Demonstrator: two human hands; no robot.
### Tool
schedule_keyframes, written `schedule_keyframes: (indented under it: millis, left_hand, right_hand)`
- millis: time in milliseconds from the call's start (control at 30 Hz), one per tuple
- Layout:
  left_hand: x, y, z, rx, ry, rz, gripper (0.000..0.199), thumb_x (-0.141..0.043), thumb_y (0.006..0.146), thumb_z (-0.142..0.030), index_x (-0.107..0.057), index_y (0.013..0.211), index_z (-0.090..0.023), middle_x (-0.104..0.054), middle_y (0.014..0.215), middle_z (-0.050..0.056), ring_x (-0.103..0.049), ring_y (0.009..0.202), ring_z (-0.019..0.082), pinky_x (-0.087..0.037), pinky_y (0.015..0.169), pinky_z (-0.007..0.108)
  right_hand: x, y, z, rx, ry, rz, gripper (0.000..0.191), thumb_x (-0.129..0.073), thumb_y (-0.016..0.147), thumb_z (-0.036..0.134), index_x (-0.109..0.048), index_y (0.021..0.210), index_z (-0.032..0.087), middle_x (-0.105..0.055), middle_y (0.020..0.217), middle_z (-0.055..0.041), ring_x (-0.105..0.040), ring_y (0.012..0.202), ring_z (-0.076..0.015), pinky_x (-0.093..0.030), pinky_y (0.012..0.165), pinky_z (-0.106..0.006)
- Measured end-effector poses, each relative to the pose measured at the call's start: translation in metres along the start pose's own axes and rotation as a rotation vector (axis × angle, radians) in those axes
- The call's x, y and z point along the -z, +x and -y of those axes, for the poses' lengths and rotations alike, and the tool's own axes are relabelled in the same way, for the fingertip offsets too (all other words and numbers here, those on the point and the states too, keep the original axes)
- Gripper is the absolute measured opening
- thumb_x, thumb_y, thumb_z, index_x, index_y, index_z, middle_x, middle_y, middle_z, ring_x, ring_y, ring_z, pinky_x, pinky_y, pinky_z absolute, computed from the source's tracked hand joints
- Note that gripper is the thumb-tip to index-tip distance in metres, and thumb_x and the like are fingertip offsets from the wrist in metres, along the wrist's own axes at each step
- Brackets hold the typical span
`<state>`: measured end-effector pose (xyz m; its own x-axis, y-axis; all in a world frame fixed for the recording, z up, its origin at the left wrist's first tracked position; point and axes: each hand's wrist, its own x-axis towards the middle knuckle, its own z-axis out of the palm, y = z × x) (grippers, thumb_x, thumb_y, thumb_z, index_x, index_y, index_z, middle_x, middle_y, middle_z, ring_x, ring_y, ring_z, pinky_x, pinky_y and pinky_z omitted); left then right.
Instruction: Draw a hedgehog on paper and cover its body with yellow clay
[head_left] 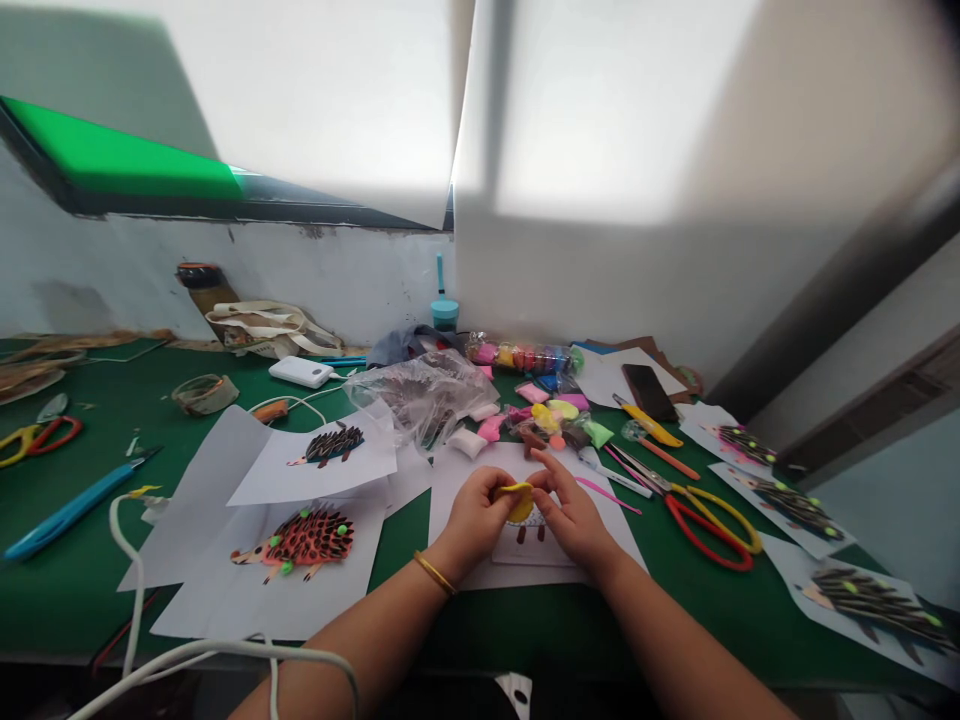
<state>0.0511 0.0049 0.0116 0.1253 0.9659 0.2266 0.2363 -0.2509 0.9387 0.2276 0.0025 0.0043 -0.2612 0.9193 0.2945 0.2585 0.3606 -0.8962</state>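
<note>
A flattened piece of yellow clay (519, 503) is pinched between the thumb and fingers of my left hand (480, 515). My right hand (568, 512) touches the clay's right edge, its thumb and fingertips close to it and its index finger raised. Both hands are above a white sheet (457, 468) with a partly hidden drawing (531, 533) that has brown legs. Small packets of coloured clay (536, 415) lie just beyond the hands.
Hedgehog pictures (311, 540) lie on the left and others (795, 505) on the right. Red-yellow scissors (705, 520), a yellow cutter (651, 424) and a phone (649, 392) are at right. A blue cutter (75, 510), a power bank (301, 372) and white cables (135, 560) are at left.
</note>
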Motion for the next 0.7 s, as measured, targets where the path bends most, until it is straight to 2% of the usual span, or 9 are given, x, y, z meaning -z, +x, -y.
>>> schedule_keyframes:
  millis: [100, 200, 267, 333, 433, 500, 600, 700]
  left_hand:
    - [-0.0003, 0.0, -0.0036, 0.059, -0.116, 0.041, 0.017, -0.063, 0.081, -0.034, -0.059, 0.083, -0.018, -0.058, 0.076, -0.001, -0.055, 0.07, 0.014, -0.046, 0.064, 0.026]
    - [0.001, -0.0006, -0.008, 0.054, -0.111, 0.047, 0.025, -0.065, 0.082, -0.04, -0.062, 0.092, -0.018, -0.06, 0.08, 0.001, -0.057, 0.072, 0.015, -0.048, 0.065, 0.026]
    - [0.0021, -0.0002, -0.0079, -0.004, -0.047, 0.033, 0.025, -0.063, 0.083, -0.04, -0.067, 0.097, -0.019, -0.063, 0.088, 0.003, -0.059, 0.08, 0.017, -0.05, 0.07, 0.028]
    - [0.003, 0.001, -0.0051, -0.053, 0.0, 0.015, 0.021, -0.061, 0.085, -0.037, -0.07, 0.092, -0.02, -0.066, 0.09, 0.005, -0.061, 0.086, 0.019, -0.051, 0.076, 0.031]
    - [0.0031, 0.0023, -0.0001, -0.015, -0.011, 0.003, 0.019, -0.058, 0.087, -0.033, -0.07, 0.085, -0.018, -0.068, 0.086, 0.006, -0.063, 0.083, 0.02, -0.052, 0.075, 0.032]
    - [0.0026, 0.0019, 0.0012, 0.011, -0.027, 0.015, 0.022, -0.056, 0.089, -0.033, -0.07, 0.092, -0.018, -0.069, 0.09, 0.007, -0.063, 0.083, 0.02, -0.052, 0.073, 0.031]
    - [0.0024, 0.0004, 0.0, -0.023, -0.004, 0.03, 0.029, -0.058, 0.088, -0.035, -0.068, 0.109, -0.02, -0.067, 0.101, 0.008, -0.063, 0.087, 0.02, -0.053, 0.072, 0.031]
    - [0.0028, 0.0004, -0.0021, -0.041, 0.036, 0.047, 0.021, -0.063, 0.084, -0.033, -0.071, 0.096, -0.019, -0.068, 0.092, 0.006, -0.063, 0.086, 0.02, -0.052, 0.074, 0.03]
  right_hand:
    - [0.0007, 0.0011, 0.0027, 0.012, -0.052, 0.012, 0.062, -0.059, 0.088, 0.041, -0.035, 0.143, 0.025, -0.064, 0.104, -0.0049, -0.063, 0.091, -0.0206, -0.056, 0.077, -0.034]
    - [0.0006, 0.0019, 0.0068, -0.005, -0.086, 0.004, 0.056, -0.055, 0.089, 0.035, -0.038, 0.141, 0.024, -0.064, 0.1, -0.0036, -0.062, 0.092, -0.02, -0.053, 0.086, -0.037]
    - [-0.0001, 0.0014, 0.0087, -0.022, -0.073, 0.019, 0.055, -0.052, 0.09, 0.034, -0.037, 0.142, 0.024, -0.063, 0.097, -0.0029, -0.063, 0.088, -0.0191, -0.054, 0.082, -0.035]
    - [-0.0009, 0.0003, 0.0087, -0.023, -0.052, 0.045, 0.055, -0.05, 0.091, 0.034, -0.035, 0.143, 0.025, -0.061, 0.096, -0.0025, -0.063, 0.084, -0.0184, -0.056, 0.076, -0.033]
    - [-0.0016, -0.001, 0.0056, -0.006, -0.048, 0.017, 0.054, -0.046, 0.093, 0.037, -0.033, 0.144, 0.025, -0.059, 0.095, -0.003, -0.062, 0.08, -0.0182, -0.056, 0.068, -0.032]
    - [-0.0014, -0.0012, 0.0034, -0.002, -0.067, -0.02, 0.053, -0.043, 0.095, 0.038, -0.032, 0.145, 0.024, -0.058, 0.095, -0.0035, -0.061, 0.079, -0.0184, -0.055, 0.066, -0.031]
    - [-0.001, -0.0007, 0.0022, 0.009, -0.1, -0.018, 0.052, -0.042, 0.095, 0.037, -0.032, 0.145, 0.024, -0.058, 0.096, -0.0041, -0.061, 0.081, -0.0185, -0.054, 0.07, -0.032]
    - [-0.0016, -0.0004, 0.0025, 0.042, -0.133, 0.022, 0.051, -0.044, 0.095, 0.034, -0.033, 0.144, 0.023, -0.06, 0.094, -0.0032, -0.061, 0.083, -0.0182, -0.053, 0.078, -0.034]
